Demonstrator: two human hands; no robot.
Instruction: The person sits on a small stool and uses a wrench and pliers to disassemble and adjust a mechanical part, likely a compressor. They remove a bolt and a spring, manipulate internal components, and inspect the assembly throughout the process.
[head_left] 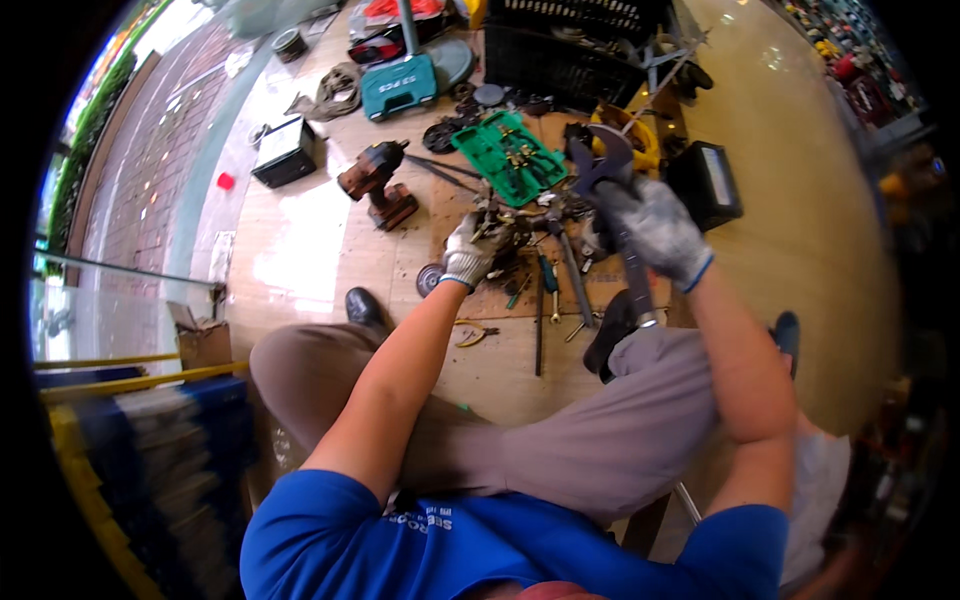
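Observation:
My right hand (pixel 664 232), in a dirty white work glove, is closed round a large dark adjustable wrench (pixel 628 252). The wrench's wide jaws point away from me, and its handle end hangs near my right knee. My left hand (pixel 466 252), gloved too, is closed on a dark, greasy metal part (pixel 507 232) low over the littered cardboard. The part's exact kind cannot be made out. Close by lie a hammer-like tool (pixel 570 262), a screwdriver (pixel 546 272), a thin dark rod (pixel 539 325) and yellow-handled pliers (pixel 472 334).
Beyond my hands lies an open green tool case (pixel 512 158). A cordless impact driver (pixel 378 187) stands to the left, near a black battery-like box (pixel 286 152). Farther back are a teal case (pixel 399 88) and a black crate (pixel 560 62). Another black box (pixel 712 180) stands at right.

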